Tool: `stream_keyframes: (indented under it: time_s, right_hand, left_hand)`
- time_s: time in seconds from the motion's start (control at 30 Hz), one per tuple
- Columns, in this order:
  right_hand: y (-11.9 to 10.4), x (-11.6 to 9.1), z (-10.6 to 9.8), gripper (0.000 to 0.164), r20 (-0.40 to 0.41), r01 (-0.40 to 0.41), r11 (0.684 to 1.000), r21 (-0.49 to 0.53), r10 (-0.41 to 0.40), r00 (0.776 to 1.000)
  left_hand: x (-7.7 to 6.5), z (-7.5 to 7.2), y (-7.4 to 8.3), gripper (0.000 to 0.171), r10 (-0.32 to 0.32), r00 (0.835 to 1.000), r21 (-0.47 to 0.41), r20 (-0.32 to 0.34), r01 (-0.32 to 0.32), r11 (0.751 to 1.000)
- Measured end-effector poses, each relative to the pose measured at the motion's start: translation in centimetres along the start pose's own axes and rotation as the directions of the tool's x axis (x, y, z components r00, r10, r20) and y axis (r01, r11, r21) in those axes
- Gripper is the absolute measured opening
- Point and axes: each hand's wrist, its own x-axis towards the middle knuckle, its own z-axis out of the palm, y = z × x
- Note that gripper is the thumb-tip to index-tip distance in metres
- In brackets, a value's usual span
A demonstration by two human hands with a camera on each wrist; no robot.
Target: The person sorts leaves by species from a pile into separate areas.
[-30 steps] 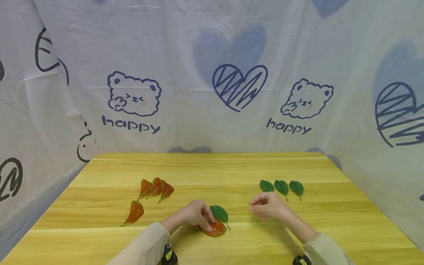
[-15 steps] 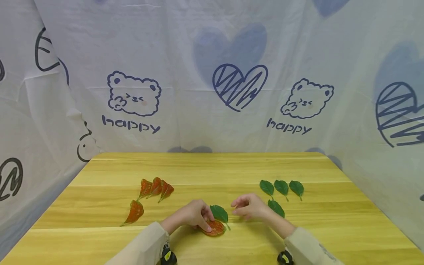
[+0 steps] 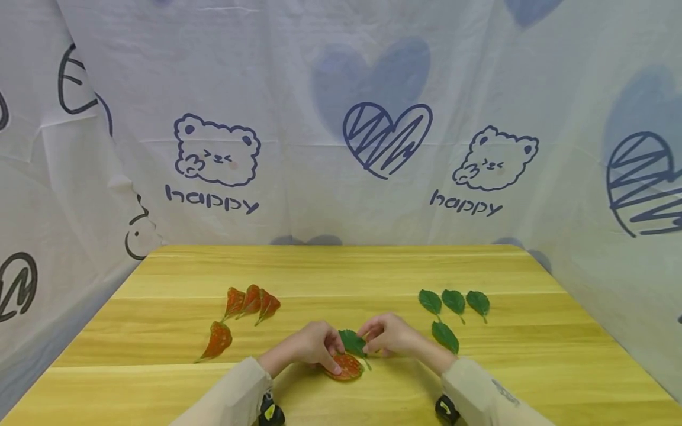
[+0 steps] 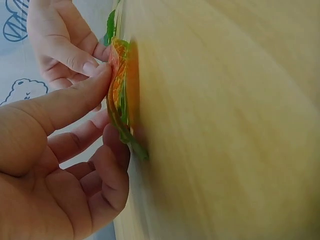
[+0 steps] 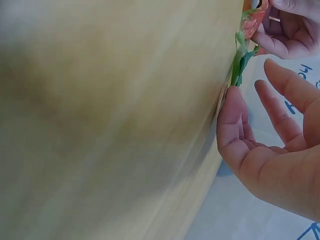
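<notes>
My left hand pinches a red leaf at the near middle of the table, thumb on its upper face. In the left wrist view the leaf stands edge-on to the camera, its stem by my curled fingers. Just beyond it lies a green leaf with its stem pointing toward me. At that leaf's right side is my right hand, thumb and fingers apart. From the right wrist, the fingertips are close to the green leaf; whether they touch it, I cannot tell.
Several red leaves lie at the left: an overlapping row and one nearer leaf. On the right are a row of green leaves and another green leaf below it. A printed curtain hangs behind the wooden table.
My right hand has moved left, from beside the right-hand green leaves to the middle green leaf, uncovering a green leaf below the row. My left hand stays on the red leaf.
</notes>
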Motion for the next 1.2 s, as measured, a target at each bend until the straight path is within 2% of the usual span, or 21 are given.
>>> stream_keyframes:
  time_s: [0.2,0.5,0.77,1.03,1.2]
  right_hand:
    - [-0.2,0.5,0.1,0.022,0.033,0.004,0.997,-0.072,-0.002,0.999]
    - [-0.5,0.8,0.6,0.017,0.017,0.025,0.982,-0.187,-0.022,1.0]
    - [-0.6,0.9,0.7,0.018,0.017,0.032,0.982,-0.188,-0.03,0.999]
    - [-0.2,1.1,0.6,0.018,0.011,0.019,0.98,-0.199,-0.017,1.0]
    - [-0.3,1.2,0.6,0.018,0.012,0.016,0.977,-0.211,-0.014,1.0]
  left_hand:
    - [-0.1,0.0,0.1,0.022,0.009,1.0,0.008,-0.008,-0.009,1.0]
    - [-0.1,-0.1,0.0,0.019,0.065,0.998,0.013,0.025,-0.065,0.998]
    - [-0.3,-0.3,-0.4,0.014,0.096,0.995,-0.008,0.027,-0.096,0.995]
    - [-0.6,-0.9,-0.8,0.008,0.155,0.987,-0.087,0.037,-0.151,0.985]
    - [-1.1,-1.3,-1.0,0.008,0.167,0.985,-0.114,0.039,-0.162,0.98]
